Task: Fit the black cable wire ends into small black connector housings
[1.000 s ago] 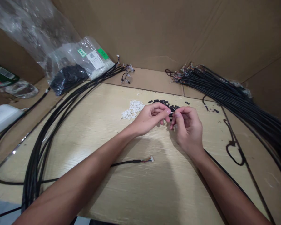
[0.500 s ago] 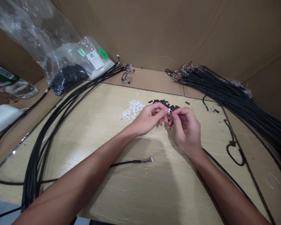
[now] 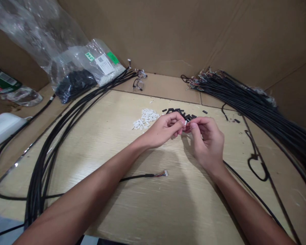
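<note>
My left hand (image 3: pixel 162 130) and my right hand (image 3: pixel 207 141) meet fingertip to fingertip over a wooden board (image 3: pixel 112 143). Both are pinched closed on a small white connector (image 3: pixel 185 123) at the end of a black cable that runs back under my right wrist. Just behind the fingers lie a heap of small black pieces (image 3: pixel 180 113) and, to its left, a heap of small white connector housings (image 3: pixel 146 119). Another black cable with a white connector at its tip (image 3: pixel 165 173) lies on the board below my left forearm.
A thick bundle of black cables (image 3: pixel 255 105) lies along the right side, another bundle (image 3: pixel 63 126) curves along the left. Clear plastic bags (image 3: pixel 76 73) of black and white parts stand at the back left. A white device (image 3: pixel 2 127) sits far left. Cardboard walls enclose the area.
My hands stayed together at the same spot. My right hand's fingers shifted slightly on the connector, and the view drifted a little.
</note>
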The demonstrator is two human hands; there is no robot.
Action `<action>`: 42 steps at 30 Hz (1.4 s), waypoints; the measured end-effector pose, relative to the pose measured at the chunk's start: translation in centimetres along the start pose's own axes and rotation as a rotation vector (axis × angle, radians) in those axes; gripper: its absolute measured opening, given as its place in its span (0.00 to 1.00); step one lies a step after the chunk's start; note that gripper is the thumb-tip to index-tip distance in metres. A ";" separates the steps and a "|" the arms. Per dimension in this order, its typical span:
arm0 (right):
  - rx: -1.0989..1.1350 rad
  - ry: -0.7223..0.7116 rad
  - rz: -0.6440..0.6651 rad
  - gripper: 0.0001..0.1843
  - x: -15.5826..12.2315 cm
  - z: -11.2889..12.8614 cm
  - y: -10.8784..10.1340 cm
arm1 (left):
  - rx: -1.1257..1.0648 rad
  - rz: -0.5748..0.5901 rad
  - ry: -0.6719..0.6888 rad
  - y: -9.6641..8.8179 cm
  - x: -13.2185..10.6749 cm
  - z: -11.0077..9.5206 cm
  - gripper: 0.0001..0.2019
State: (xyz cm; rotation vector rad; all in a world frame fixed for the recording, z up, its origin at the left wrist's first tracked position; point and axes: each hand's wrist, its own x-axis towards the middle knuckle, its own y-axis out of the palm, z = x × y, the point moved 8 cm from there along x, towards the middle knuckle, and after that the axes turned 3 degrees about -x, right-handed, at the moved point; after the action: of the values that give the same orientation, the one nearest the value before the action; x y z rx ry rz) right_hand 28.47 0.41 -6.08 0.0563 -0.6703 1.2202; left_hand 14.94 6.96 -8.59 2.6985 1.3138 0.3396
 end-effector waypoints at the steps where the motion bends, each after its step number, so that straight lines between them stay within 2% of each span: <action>1: -0.003 0.012 0.001 0.03 0.0 -0.1 0.0 | 0.002 0.000 -0.001 0.0 0.0 0.0 0.12; 4: -0.093 -0.024 -0.003 0.04 -0.2 0.0 0.0 | 0.000 -0.011 -0.002 0.0 0.0 0.1 0.13; 10: -0.320 -0.307 0.006 0.05 0.0 2.3 -0.2 | -0.032 -0.024 -0.035 -0.2 0.0 0.3 0.13; 14: -0.410 -0.409 0.063 0.08 0.1 2.9 0.0 | -0.060 -0.015 -0.028 -0.3 0.0 0.3 0.12; 20: -0.465 -0.432 0.102 0.08 0.2 2.8 0.1 | -0.048 -0.018 -0.036 -0.3 0.1 0.4 0.12; 33: -0.530 -0.554 0.044 0.10 -0.4 3.7 0.3 | 0.002 -0.076 0.018 -0.3 -0.3 -0.4 0.20; 38: -0.532 -0.556 0.034 0.10 -0.3 3.7 0.3 | 0.001 -0.080 -0.012 -0.4 -0.4 -0.2 0.23; 42: -0.529 -0.555 0.014 0.10 -0.4 3.8 0.4 | 0.000 -0.097 0.023 -0.4 -0.4 -0.4 0.24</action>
State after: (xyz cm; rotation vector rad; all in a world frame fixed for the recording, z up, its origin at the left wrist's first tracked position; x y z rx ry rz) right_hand 26.38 -1.28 -3.29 -0.0549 -1.4635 1.0070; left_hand 14.33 6.90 -8.31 2.6268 1.4448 0.3621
